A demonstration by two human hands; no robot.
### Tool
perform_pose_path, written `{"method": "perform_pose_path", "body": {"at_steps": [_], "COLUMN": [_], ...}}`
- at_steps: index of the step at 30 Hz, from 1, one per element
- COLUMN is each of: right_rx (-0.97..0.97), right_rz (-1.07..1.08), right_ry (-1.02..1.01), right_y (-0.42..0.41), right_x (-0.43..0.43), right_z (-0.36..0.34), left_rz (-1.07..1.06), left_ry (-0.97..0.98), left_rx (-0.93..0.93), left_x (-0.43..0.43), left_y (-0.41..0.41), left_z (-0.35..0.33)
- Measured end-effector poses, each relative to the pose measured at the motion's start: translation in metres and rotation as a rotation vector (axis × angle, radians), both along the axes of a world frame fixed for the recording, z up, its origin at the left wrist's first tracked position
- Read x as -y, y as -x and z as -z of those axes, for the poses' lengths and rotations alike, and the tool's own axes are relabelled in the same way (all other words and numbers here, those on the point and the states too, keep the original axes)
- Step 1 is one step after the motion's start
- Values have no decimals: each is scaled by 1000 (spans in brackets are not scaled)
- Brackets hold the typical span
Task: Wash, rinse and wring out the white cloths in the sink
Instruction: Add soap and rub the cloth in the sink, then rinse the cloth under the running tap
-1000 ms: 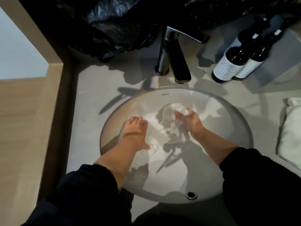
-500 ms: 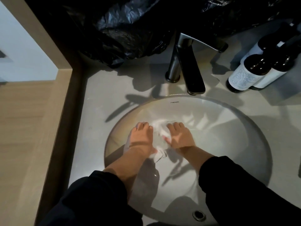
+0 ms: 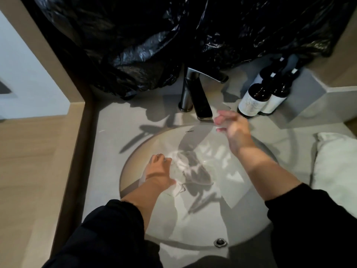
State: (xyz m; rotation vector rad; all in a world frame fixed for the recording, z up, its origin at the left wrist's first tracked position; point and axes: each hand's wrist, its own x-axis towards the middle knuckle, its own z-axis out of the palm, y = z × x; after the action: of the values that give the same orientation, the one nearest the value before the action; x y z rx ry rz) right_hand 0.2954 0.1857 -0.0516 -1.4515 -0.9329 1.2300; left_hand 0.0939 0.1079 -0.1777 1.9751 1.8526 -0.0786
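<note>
- Two hands of mine show in the head view, each with a black sleeve [image 3: 108, 238] pushed up the forearm.
- My left hand [image 3: 159, 170] is down in the sink [image 3: 241, 219], on the left side of the bowl. Its fingers are curled over the white cloth [image 3: 183, 171], grasping it.
- That cloth lies bunched against the bowl. Part of it is under my left palm, a corner pokes out beside the wrist, and the rest spreads to the right of the hand.
- My right hand [image 3: 234, 132] hangs above the far rim, just beside the spout of the tap [image 3: 195, 93] and apart from the cloth. It is blurred, but the fingers look loose and released, with nothing in them that I can make out.
- Two dark bottles [image 3: 251, 99] with white labels stand side by side on the bench [image 3: 108, 151], right of the tap.
- A black plastic bag [image 3: 154, 45] is heaped along the back, behind the tap.
- A folded white towel [image 3: 336, 165] lies on the bench near the sink's right rim.
- A small round metal fitting [image 3: 220, 242] sits in the sink wall nearest me.
</note>
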Motion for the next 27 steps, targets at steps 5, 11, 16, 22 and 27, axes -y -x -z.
{"method": "perform_pose_path", "body": {"at_steps": [5,11,16,22,27], "right_rx": [-365,-503,-477,-240,585], "right_rz": [-63,-47,-153,66,-147], "right_ry": [42,69,6,-175,43], "right_y": [14,21,30,14,-1], "right_x": [-13,-9,-15,-11,19], "right_z": [-77,-106,-122,-79,68], "left_rz": [-14,-35,-58,-12,40], "left_ry": [51,39,46,48,71], "left_rx": [18,-5,25,-34,-81], "left_x": [5,9,10,10,11], "left_y": [1,3,6,-3,-9], "left_z": [-8,-17,-15,-11,-3]}}
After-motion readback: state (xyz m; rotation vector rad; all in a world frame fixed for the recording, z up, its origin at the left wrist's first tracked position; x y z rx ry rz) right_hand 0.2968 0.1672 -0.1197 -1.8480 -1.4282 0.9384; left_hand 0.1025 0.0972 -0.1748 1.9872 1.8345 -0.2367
